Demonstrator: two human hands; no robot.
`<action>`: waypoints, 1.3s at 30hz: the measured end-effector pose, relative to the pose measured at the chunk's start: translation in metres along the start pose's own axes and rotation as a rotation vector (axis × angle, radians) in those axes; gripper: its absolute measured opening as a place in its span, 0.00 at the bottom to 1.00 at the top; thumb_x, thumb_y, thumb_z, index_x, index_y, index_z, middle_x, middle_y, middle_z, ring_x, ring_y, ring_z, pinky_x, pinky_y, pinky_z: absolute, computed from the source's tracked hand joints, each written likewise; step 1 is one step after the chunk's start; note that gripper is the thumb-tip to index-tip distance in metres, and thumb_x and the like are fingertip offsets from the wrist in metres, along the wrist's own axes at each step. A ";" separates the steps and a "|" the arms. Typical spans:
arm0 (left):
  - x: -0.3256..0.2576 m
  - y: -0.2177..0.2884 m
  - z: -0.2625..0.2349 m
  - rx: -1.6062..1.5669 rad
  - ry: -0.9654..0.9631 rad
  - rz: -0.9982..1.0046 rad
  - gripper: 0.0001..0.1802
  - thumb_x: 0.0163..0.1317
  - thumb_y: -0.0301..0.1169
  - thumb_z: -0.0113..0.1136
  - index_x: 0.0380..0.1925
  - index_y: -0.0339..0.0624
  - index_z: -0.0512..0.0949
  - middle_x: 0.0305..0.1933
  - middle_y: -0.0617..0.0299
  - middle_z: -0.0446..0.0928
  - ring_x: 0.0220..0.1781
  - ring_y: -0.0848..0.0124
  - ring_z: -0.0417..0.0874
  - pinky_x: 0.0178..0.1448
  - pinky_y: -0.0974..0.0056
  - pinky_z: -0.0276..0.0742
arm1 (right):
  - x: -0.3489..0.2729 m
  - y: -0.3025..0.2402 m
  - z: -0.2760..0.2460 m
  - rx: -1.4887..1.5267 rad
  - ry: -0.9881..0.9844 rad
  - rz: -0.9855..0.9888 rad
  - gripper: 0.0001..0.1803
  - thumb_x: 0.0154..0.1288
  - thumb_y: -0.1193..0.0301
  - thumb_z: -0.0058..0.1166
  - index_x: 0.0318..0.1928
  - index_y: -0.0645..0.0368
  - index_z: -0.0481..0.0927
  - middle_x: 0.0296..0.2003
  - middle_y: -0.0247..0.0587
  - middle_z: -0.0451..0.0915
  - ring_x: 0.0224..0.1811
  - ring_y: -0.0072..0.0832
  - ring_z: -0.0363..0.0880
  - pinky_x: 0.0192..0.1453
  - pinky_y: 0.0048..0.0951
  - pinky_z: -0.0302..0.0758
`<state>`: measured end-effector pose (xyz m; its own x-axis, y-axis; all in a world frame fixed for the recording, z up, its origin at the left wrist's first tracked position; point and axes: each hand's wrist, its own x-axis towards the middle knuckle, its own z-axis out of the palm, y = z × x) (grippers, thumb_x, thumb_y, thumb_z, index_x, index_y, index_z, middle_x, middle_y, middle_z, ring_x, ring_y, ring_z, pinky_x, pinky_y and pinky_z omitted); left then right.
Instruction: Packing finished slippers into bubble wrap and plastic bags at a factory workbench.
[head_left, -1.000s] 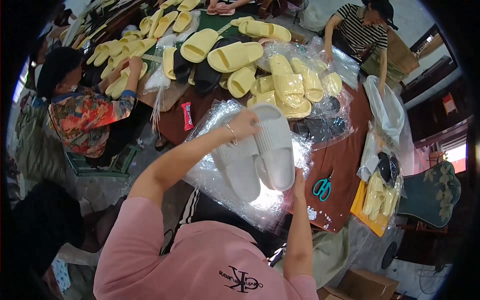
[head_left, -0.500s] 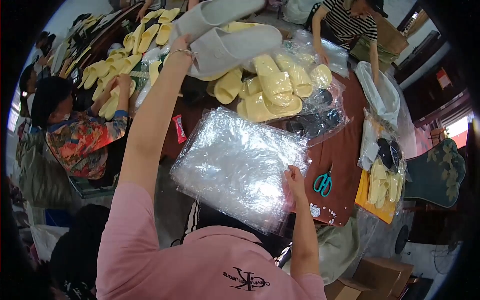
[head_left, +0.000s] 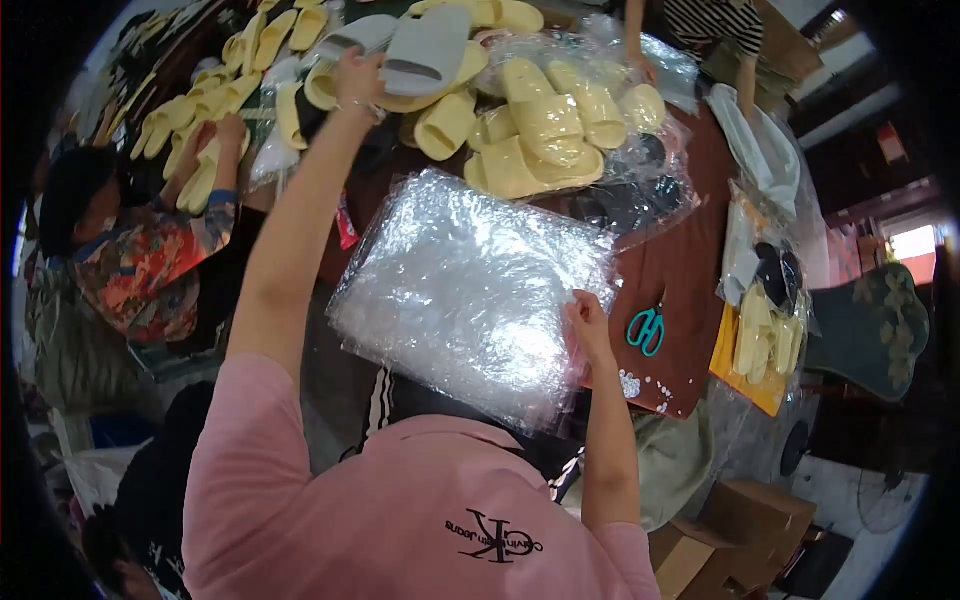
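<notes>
My left hand [head_left: 358, 82] reaches far forward, its fingers closed on a pair of grey slippers [head_left: 427, 52] held over the yellow ones at the back of the table. Close in front of me lies a flat stack of clear plastic bags [head_left: 460, 290], shiny with reflected light. At the stack's right edge is my right hand [head_left: 590, 328], fingers pinched on the plastic. Several yellow slippers [head_left: 525, 165], some in clear bags, are heaped beyond the stack. Teal-handled scissors [head_left: 647, 328] rest on the brown tabletop to the right of my right hand.
On the left a seated person [head_left: 150, 250] handles yellow slippers. Across the table a person in a striped top [head_left: 710, 25] reaches among clear bags. Bagged dark slippers [head_left: 650, 205] lie right of the heap. Cardboard boxes [head_left: 745, 530] stand at lower right, below a green chair back [head_left: 875, 330].
The grey slippers have moved away from me and down toward the yellow ones, in my left hand. My right hand stays at the stack's edge. The whole view has shifted slightly.
</notes>
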<state>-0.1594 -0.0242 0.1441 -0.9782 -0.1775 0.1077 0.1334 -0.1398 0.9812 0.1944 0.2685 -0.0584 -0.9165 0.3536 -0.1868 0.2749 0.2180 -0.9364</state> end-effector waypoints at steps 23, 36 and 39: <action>-0.228 -0.140 -0.084 1.296 -0.817 -0.047 0.39 0.51 0.59 0.45 0.63 0.70 0.48 0.70 0.66 0.32 0.67 0.43 0.20 0.58 0.27 0.20 | 0.005 -0.018 0.010 -0.845 0.248 -0.470 0.21 0.59 0.63 0.48 0.47 0.66 0.72 0.43 0.53 0.72 0.49 0.45 0.67 0.54 0.42 0.64; -0.222 -0.135 -0.081 1.439 -0.899 -0.155 0.40 0.54 0.60 0.43 0.64 0.69 0.43 0.70 0.63 0.28 0.67 0.42 0.21 0.59 0.29 0.24 | 0.138 -0.134 -0.016 -0.737 0.492 -0.591 0.25 0.48 0.70 0.58 0.48 0.67 0.69 0.44 0.55 0.71 0.49 0.48 0.66 0.54 0.41 0.62; -0.219 -0.136 -0.069 1.442 -0.898 -0.142 0.38 0.55 0.59 0.42 0.64 0.71 0.42 0.70 0.66 0.29 0.67 0.42 0.19 0.59 0.30 0.20 | 0.165 -0.138 -0.025 -0.675 0.571 -0.525 0.28 0.49 0.69 0.57 0.50 0.69 0.66 0.46 0.58 0.68 0.52 0.50 0.63 0.56 0.42 0.59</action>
<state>0.0475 -0.0338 -0.0242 -0.8114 0.3927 -0.4329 0.2964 0.9148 0.2743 0.0123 0.3192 0.0478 -0.7418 0.4074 0.5327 0.1465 0.8736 -0.4641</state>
